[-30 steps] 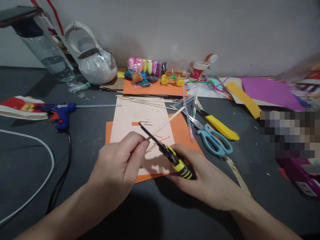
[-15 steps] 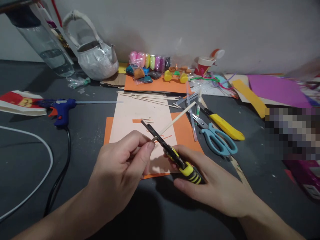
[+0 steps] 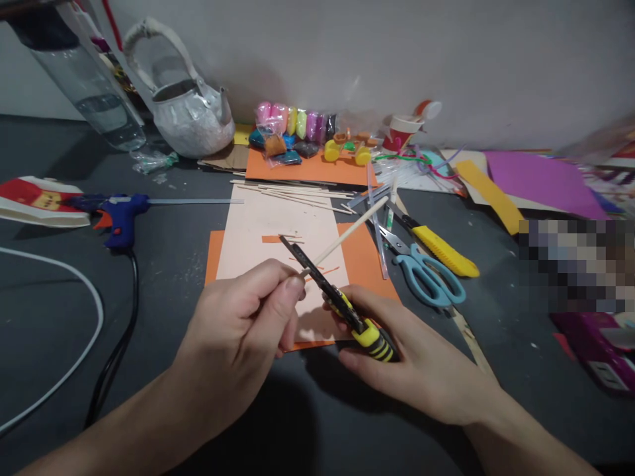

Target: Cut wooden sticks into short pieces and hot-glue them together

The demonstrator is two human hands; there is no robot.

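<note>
My left hand [image 3: 243,311] pinches the lower end of a thin wooden stick [image 3: 350,235] between thumb and forefinger. The stick slants up to the right. My right hand [image 3: 411,363] grips long-jawed black pliers [image 3: 335,294] with yellow-and-black handles. Their jaws cross the stick close to my left fingertips and stand slightly apart at the tips; whether they press on the stick I cannot tell. Beneath both hands lies a pale sheet [image 3: 238,258] on orange paper [image 3: 214,254], with short stick pieces [image 3: 292,238] and small orange scraps on it.
Several loose sticks [image 3: 292,195] lie behind the hands. To the right are blue-handled scissors [image 3: 431,277] and a yellow cutter knife [image 3: 441,251]. A blue glue gun [image 3: 122,221] lies left, near a kettle [image 3: 193,122] and a bottle [image 3: 99,99]. Clay packets [image 3: 297,125] sit at the back.
The view has shifted slightly. My hands, the pliers and the stick keep almost the same position relative to each other.
</note>
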